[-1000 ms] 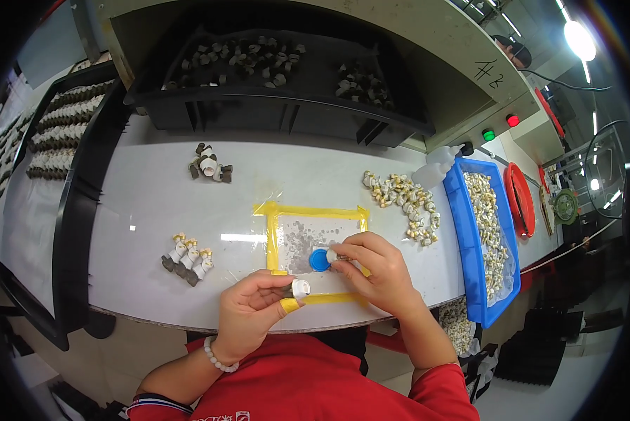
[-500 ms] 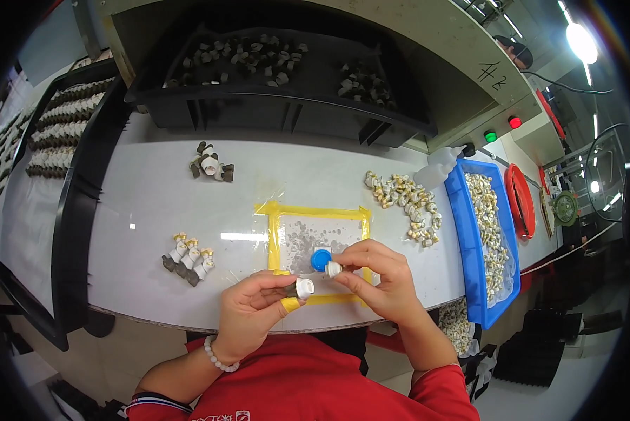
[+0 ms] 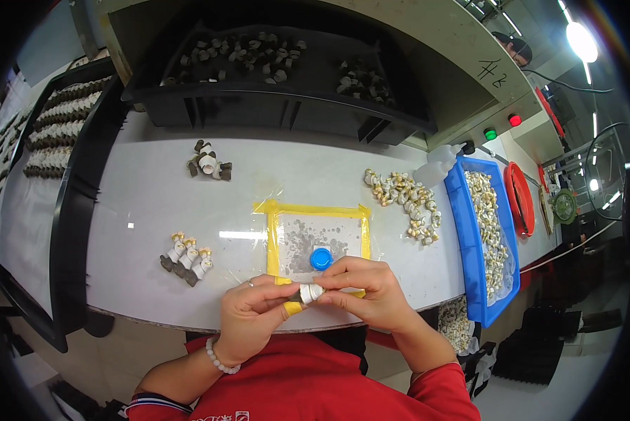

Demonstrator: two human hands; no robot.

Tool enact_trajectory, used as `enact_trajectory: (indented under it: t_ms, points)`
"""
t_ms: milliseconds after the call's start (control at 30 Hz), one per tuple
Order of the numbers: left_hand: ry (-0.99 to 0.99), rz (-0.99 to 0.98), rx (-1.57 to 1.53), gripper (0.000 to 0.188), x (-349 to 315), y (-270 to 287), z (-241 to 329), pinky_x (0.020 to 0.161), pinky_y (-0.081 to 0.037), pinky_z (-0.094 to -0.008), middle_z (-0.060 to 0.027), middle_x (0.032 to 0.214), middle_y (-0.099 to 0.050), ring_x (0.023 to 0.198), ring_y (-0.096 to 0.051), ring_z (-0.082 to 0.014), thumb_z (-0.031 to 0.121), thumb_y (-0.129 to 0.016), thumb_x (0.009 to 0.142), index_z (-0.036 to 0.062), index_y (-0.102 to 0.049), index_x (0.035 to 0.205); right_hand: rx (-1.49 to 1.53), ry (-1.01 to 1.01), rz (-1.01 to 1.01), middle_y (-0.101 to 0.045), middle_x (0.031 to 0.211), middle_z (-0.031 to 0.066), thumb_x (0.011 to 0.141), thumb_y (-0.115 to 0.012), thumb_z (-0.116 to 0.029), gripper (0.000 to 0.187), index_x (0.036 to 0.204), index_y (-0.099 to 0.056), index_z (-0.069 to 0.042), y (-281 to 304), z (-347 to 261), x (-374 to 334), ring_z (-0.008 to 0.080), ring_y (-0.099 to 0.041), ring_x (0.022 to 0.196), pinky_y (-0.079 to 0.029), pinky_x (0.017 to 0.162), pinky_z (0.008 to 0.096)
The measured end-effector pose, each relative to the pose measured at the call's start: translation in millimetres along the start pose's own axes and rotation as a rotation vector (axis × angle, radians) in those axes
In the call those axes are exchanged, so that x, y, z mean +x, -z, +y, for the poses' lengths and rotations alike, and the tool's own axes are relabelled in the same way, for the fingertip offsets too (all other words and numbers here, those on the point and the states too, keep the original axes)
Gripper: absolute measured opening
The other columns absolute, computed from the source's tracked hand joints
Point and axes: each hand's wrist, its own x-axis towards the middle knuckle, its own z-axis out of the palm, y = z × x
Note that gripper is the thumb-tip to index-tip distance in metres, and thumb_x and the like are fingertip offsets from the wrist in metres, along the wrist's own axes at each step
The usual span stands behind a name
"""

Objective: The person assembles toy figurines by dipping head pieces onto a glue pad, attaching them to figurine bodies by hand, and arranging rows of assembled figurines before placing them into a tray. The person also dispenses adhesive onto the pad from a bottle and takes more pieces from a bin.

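My left hand [image 3: 248,312], yellow tape on its thumb and a fingertip, is closed on a small white-and-dark-brown figurine body [image 3: 308,292] lying sideways. Against the body's white end, my right hand [image 3: 371,291] pinches a small white-and-gold figurine head, mostly hidden by the fingers. Just beyond the hands, a round blue cap [image 3: 321,259] sits on a speckled white sheet [image 3: 294,235] framed with yellow tape. At left lie three figurines with gold-and-white heads [image 3: 187,258]. Farther back is a small group of headless bodies [image 3: 207,161].
Loose white-and-gold heads [image 3: 413,207] lie right of the sheet, beside a blue tray [image 3: 475,252] full of more. A white bottle [image 3: 438,165] stands behind. A black tray [image 3: 223,112] of bodies spans the back. Another black tray [image 3: 73,231] with rows of figurines stands left.
My right hand has moved left and slightly down, bringing the head against the body in my left hand. The left hand has hardly shifted; the body has turned onto its side.
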Motion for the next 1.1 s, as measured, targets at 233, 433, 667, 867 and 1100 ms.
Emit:
enact_trajectory:
  t_ms: [233, 433, 667, 867, 1100]
  points:
    - [0.008, -0.005, 0.038, 0.026, 0, -2, -3, 0.081, -0.054, -0.0255, -0.0113, 0.103, -0.059, 0.092, -0.063, -0.0171, -0.016, -0.060, 0.078, -0.0078, -0.063, 0.102, 0.007, -0.029, 0.030, -0.066, 0.088, 0.0101, 0.074, -0.073, -0.002, 0.023, 0.097, -0.070, -0.001, -4, 6, -5, 0.0178, -0.063, 0.079, -0.049, 0.067, 0.0261]
    - [0.073, -0.032, -0.013, 0.026, -1, -6, 6, 0.082, -0.054, -0.0273, -0.0115, 0.100, -0.059, 0.096, -0.062, -0.0200, -0.015, -0.061, 0.076, -0.0070, -0.061, 0.100, 0.092, -0.041, 0.004, -0.066, 0.089, 0.0100, 0.077, -0.070, -0.001, 0.022, 0.099, -0.069, 0.000, 1, 11, -12, 0.0178, -0.063, 0.081, -0.049, 0.070, 0.0270]
    - [-0.557, -0.074, 1.096, 0.034, -23, 29, 19, 0.072, -0.048, -0.0386, -0.0124, 0.095, -0.058, 0.085, -0.058, -0.0318, -0.006, -0.069, 0.062, 0.0010, -0.064, 0.095, -0.567, 0.102, 0.325, -0.066, 0.085, 0.0118, 0.076, -0.068, 0.000, 0.014, 0.090, -0.067, 0.001, 58, 32, -3, 0.0217, -0.063, 0.077, -0.050, 0.069, 0.0305]
    - [-0.596, 0.131, 1.368, 0.036, -32, 47, 22, 0.075, -0.043, -0.0394, -0.0106, 0.096, -0.056, 0.089, -0.051, -0.0297, -0.003, -0.069, 0.060, 0.0038, -0.065, 0.095, -0.795, -0.137, 0.551, -0.064, 0.081, 0.0117, 0.077, -0.070, -0.013, 0.018, 0.089, -0.065, -0.001, 85, 52, 21, 0.0260, -0.062, 0.071, -0.048, 0.063, 0.0349]
    - [-0.609, 0.325, 1.483, 0.034, -27, 51, 38, 0.075, -0.043, -0.0392, -0.0115, 0.097, -0.052, 0.090, -0.049, -0.0300, -0.002, -0.070, 0.063, 0.0034, -0.064, 0.095, -0.821, -0.162, 0.498, -0.064, 0.080, 0.0100, 0.076, -0.070, -0.011, 0.019, 0.092, -0.066, -0.002, 81, 54, 30, 0.0235, -0.061, 0.069, -0.048, 0.063, 0.0327]
